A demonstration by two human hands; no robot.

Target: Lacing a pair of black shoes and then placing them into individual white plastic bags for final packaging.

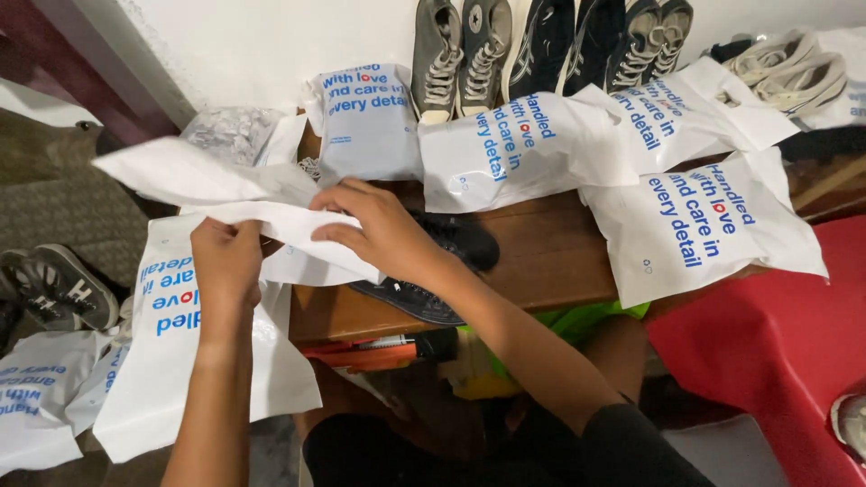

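Wooden table (550,261): both hands (227,257) (383,230) pinching white mailer bag (207,180).

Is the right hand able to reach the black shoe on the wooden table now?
Probably yes. The right hand rests on the white bag directly beside the black shoe, and nothing lies between them. It would first have to release the bag.

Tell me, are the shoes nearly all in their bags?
Partway, it seems. Three filled white bags lie closed on the wooden table. Both the left hand and the right hand grip an open white bag, with a black shoe beside it, not bagged. Several pairs of sneakers lean against the wall, unbagged.
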